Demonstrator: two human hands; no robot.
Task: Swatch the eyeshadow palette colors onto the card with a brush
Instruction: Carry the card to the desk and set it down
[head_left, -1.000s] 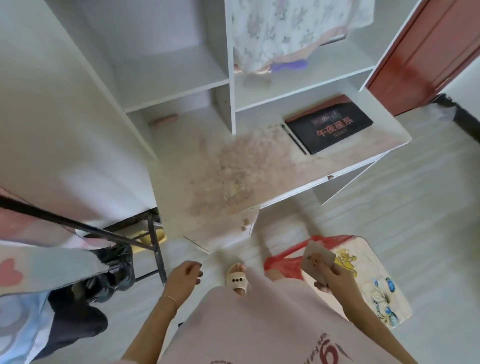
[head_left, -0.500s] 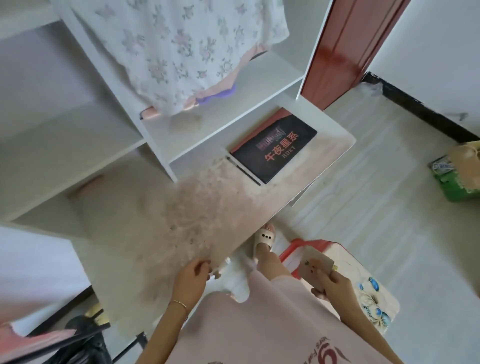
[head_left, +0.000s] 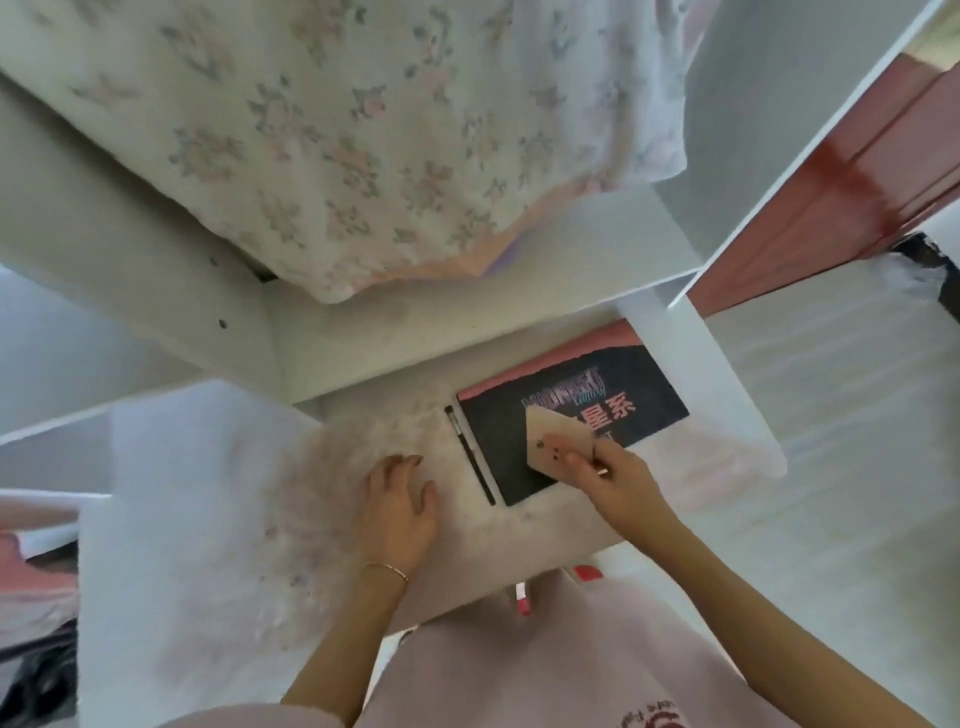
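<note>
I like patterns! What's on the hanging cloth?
Small pink and grey flowers on the white cloth, head view.

Counts, head view: 2 hands in frame, left hand (head_left: 397, 512) at 6 o'clock, right hand (head_left: 618, 483) at 4 o'clock. 1 card (head_left: 558, 441), 3 dark dots on it. 1 closed palette (head_left: 566, 415) at 3 o'clock. 1 brush (head_left: 470, 454) just at the palette's left edge. 1 bracelet (head_left: 387, 569). 1 floral cloth (head_left: 363, 130) at 12 o'clock.

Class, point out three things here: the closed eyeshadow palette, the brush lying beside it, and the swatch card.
eyeshadow palette (head_left: 644, 400), head view, on its black lid.
brush (head_left: 470, 454), head view, mid-handle.
swatch card (head_left: 558, 439), head view, on its face.
</note>
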